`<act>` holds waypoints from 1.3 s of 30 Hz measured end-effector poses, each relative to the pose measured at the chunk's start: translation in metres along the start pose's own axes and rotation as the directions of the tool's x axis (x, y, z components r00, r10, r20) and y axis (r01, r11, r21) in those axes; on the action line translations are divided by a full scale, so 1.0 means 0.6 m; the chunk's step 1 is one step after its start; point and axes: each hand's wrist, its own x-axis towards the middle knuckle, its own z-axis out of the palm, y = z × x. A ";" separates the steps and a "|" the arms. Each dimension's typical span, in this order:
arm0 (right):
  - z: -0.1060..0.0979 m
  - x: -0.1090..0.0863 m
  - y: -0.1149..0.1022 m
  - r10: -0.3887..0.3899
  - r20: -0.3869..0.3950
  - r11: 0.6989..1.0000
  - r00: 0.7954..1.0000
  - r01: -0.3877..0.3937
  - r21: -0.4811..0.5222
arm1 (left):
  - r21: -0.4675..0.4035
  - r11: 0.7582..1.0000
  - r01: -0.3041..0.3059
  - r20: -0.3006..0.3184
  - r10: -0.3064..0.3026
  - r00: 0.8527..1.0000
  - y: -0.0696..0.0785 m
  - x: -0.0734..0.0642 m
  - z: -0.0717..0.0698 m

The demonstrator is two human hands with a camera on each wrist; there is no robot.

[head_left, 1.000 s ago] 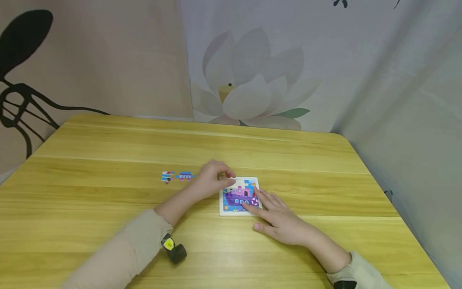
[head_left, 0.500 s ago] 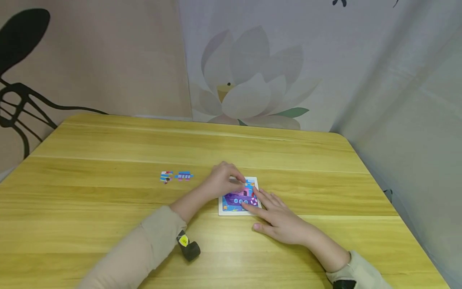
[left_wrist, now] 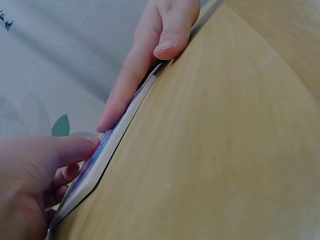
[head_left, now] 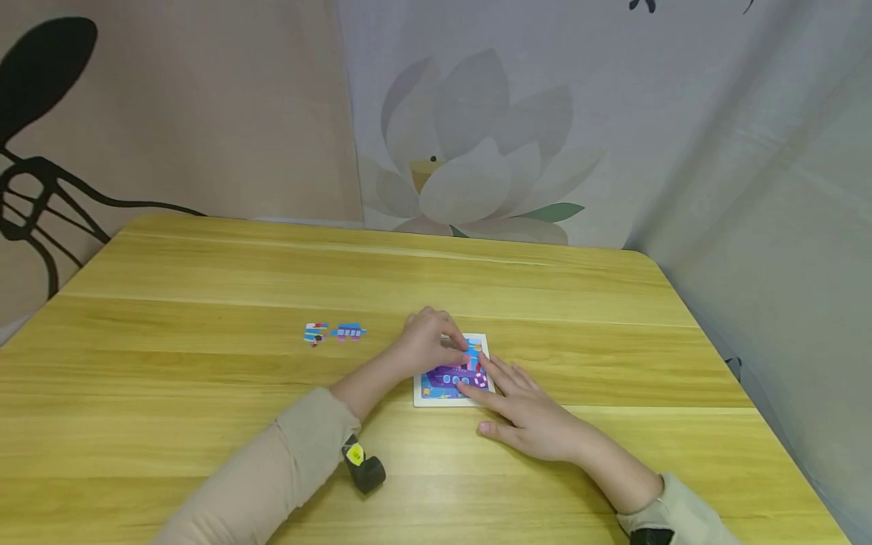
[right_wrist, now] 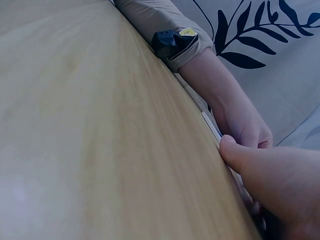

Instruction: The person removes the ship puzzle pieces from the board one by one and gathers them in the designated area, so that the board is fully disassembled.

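Observation:
A small jigsaw puzzle of a purple ship (head_left: 446, 381) lies in a white-edged tray (head_left: 450, 403) on the wooden table. My left hand (head_left: 429, 344) is over its upper part, thumb and index finger bent together in a pinch on a puzzle piece that they mostly hide. In the left wrist view the left thumb (left_wrist: 75, 150) meets the puzzle's surface. From the right, my right hand (head_left: 534, 416) rests with extended fingers on the puzzle and the tray's right edge. The puzzle's upper left part is hidden by the left hand.
Two loose puzzle pieces lie left of the tray: a blue and white one (head_left: 315, 333) and a blue and purple one (head_left: 349, 332). Behind the table (head_left: 225, 272) hangs a pale curtain (head_left: 477, 98) with a flower print.
My left hand has moved right, from the tray's upper left edge to over the puzzle's upper middle. The right hand stays in place, and the loose pieces have not moved.

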 end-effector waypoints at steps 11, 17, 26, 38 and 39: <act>-0.001 -0.001 0.000 0.002 0.008 1.000 1.000 -0.002 -0.011 | -0.006 0.999 0.051 0.002 -0.051 0.999 0.005 0.003 0.003; -0.001 0.000 0.000 0.001 0.015 1.000 1.000 0.000 -0.013 | -0.026 0.999 0.048 -0.019 -0.049 0.999 0.005 0.002 0.005; -0.003 -0.001 -0.003 0.010 0.028 1.000 1.000 -0.010 -0.010 | -0.052 0.999 0.009 -0.061 -0.012 0.998 0.003 -0.001 0.007; -0.001 -0.001 -0.002 0.027 0.032 1.000 0.999 -0.026 -0.014 | -0.037 0.999 -0.032 -0.073 0.029 0.997 0.004 -0.003 0.007; -0.001 -0.001 -0.002 0.027 0.030 1.000 0.999 -0.026 -0.014 | -0.039 0.999 -0.036 -0.073 0.033 0.997 0.004 -0.003 0.007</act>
